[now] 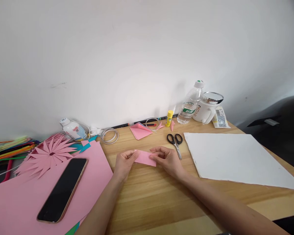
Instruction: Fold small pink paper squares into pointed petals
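Between my two hands is a small rectangle of pink paper (145,158), held above the wooden table (147,202). My left hand (124,163) pinches its left end between thumb and fingers. At the right end, my right hand (168,160) grips it, with the thumb in front and fingers behind. Just beyond my right hand lie scissors (175,143) with black handles. Farther back are a folded pink paper stack (140,131) and a yellow glue stick (169,118) standing upright.
Pink sheets (93,176) at left bear a phone (63,190) and folded pink paper star (52,152). A white board (235,158) lies right. Along the wall stand a water bottle (189,103) and white mug (205,109); tape rolls (109,135) and a tilted white bottle (74,128) sit left.
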{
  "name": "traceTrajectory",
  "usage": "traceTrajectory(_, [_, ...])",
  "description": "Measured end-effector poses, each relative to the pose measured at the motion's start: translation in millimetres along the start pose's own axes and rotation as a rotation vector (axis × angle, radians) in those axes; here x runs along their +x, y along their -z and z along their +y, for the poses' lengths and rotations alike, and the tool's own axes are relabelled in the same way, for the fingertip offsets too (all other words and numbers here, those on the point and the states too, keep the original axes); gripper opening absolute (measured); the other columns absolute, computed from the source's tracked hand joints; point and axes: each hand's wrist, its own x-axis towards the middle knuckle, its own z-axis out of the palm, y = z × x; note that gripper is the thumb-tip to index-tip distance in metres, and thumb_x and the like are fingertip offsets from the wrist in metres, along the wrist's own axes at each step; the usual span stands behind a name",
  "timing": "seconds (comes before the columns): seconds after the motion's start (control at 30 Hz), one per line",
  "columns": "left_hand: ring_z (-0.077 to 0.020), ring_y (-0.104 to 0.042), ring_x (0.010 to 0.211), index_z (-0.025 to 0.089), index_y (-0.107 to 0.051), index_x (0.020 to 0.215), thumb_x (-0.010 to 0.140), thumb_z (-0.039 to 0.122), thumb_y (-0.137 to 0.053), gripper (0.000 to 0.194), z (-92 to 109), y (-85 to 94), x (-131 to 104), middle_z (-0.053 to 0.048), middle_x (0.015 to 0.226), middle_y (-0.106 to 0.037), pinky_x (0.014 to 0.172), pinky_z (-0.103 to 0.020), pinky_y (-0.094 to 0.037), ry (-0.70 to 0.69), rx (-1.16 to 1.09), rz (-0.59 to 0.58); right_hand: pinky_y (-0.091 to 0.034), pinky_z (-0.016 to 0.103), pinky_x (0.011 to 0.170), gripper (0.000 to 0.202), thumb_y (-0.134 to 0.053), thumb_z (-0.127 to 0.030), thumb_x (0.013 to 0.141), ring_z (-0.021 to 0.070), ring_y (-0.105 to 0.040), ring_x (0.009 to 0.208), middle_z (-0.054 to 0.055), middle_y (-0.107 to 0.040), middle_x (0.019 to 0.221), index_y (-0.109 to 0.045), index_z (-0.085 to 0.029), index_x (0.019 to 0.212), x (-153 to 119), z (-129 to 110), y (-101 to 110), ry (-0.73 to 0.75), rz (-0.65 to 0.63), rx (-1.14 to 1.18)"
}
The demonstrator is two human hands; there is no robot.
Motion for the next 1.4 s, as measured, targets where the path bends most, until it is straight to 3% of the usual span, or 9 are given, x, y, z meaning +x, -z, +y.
traceTrajectory(0.13, [-0.0118, -0.055, 0.058, 0.012, -0.067, 0.064, 0.065, 0.038, -0.068, 0.026, 1, -1.3, 0, -0.001, 0.061, -0.065, 0.055, -0.021, -0.044, -0.016, 0.014, 0.019, -0.047, 0.024, 0.058, 0.040, -0.072, -0.040, 0.060, 0.0138, -0.060, 0.062, 0.003, -0.067, 0.069, -0.061, -0.013, 0.087, 0, -1, 0, 0.010, -0.007, -0.002])
traceTrajectory(0.3, [-0.0166, -0.063, 0.055, 0.010, -0.064, 0.086, 0.061, 0.043, -0.071, 0.041, 3, -1.7, 1, -0.008, 0.072, -0.069, 0.050, -0.026, -0.051, 0.109, -0.003, 0.032, -0.048, 0.026, 0.059, 0.032, -0.067, -0.043, 0.065, 0.0153, -0.060, 0.065, 0.006, -0.067, 0.075, -0.065, -0.013, 0.078, 1, -1, 1, 0.098, 0.066, -0.063])
traceTrajectory(0.43, [-0.0197, -0.066, 0.057, 0.009, -0.060, 0.075, 0.063, 0.047, -0.069, 0.042, 2, -2.5, -1, -0.014, 0.075, -0.070, 0.053, -0.029, -0.054, 0.200, -0.032, -0.036, -0.051, 0.030, 0.068, 0.026, -0.064, -0.040, 0.070, 0.0182, -0.063, 0.072, 0.007, -0.068, 0.081, -0.065, -0.015, 0.078, 1, -1, 2, 0.185, 0.177, -0.115])
traceTrajectory(0.57, [-0.0233, -0.067, 0.073, 0.009, -0.061, 0.084, 0.063, 0.046, -0.070, 0.043, 3, -5.6, -3, -0.015, 0.088, -0.069, 0.067, -0.035, -0.055, 0.155, -0.086, -0.117, -0.052, 0.035, 0.075, 0.019, -0.061, -0.035, 0.074, 0.0201, -0.063, 0.078, 0.008, -0.069, 0.084, -0.065, -0.018, 0.077, -3, -3, 0, 0.313, 0.083, -0.185])
traceTrajectory(0.73, [-0.0240, -0.066, 0.078, 0.010, -0.062, 0.090, 0.066, 0.042, -0.068, 0.040, 3, -5.6, -3, -0.012, 0.086, -0.070, 0.068, -0.035, -0.054, 0.101, -0.122, -0.218, -0.049, 0.036, 0.081, 0.013, -0.064, -0.028, 0.073, 0.0201, -0.062, 0.086, 0.008, -0.067, 0.092, -0.066, -0.019, 0.082, -6, -3, -3, 0.438, -0.069, -0.267])
traceTrajectory(0.9, [-0.0207, -0.066, 0.074, 0.011, -0.062, 0.094, 0.068, 0.036, -0.068, 0.037, 4, -4.6, -3, -0.009, 0.085, -0.070, 0.067, -0.032, -0.054, 0.066, -0.099, -0.225, -0.051, 0.034, 0.081, 0.021, -0.068, -0.029, 0.069, 0.0201, -0.059, 0.095, 0.009, -0.061, 0.106, -0.065, -0.019, 0.088, -5, -1, -2, 0.385, -0.099, -0.189])
traceTrajectory(1.07, [-0.0203, -0.065, 0.070, 0.013, -0.064, 0.091, 0.069, 0.039, -0.066, 0.035, 7, -6.1, -4, -0.007, 0.082, -0.070, 0.064, -0.032, -0.054, 0.063, -0.065, -0.276, -0.054, 0.029, 0.070, 0.035, -0.066, -0.030, 0.070, 0.0174, -0.063, 0.081, 0.008, -0.062, 0.104, -0.059, -0.018, 0.102, -5, 0, -2, 0.234, -0.136, -0.153])
traceTrajectory(1.27, [-0.0172, -0.062, 0.065, 0.014, -0.064, 0.071, 0.067, 0.038, -0.066, 0.024, 0, -6.6, -2, -0.001, 0.070, -0.067, 0.064, -0.029, -0.052, 0.014, 0.040, -0.096, -0.048, 0.036, 0.088, 0.033, -0.057, -0.026, 0.077, 0.0192, -0.060, 0.097, 0.009, -0.060, 0.111, -0.055, -0.017, 0.108, -4, 1, -3, 0.242, -0.139, -0.099])
traceTrajectory(1.4, [-0.0180, -0.061, 0.070, 0.014, -0.065, 0.078, 0.068, 0.039, -0.063, 0.027, -4, -3.2, 2, -0.002, 0.077, -0.068, 0.062, -0.027, -0.050, 0.002, 0.037, -0.008, -0.045, 0.037, 0.093, 0.031, -0.052, -0.026, 0.079, 0.0192, -0.058, 0.101, 0.009, -0.060, 0.111, -0.055, -0.019, 0.109, -3, 4, -5, 0.250, -0.140, -0.039])
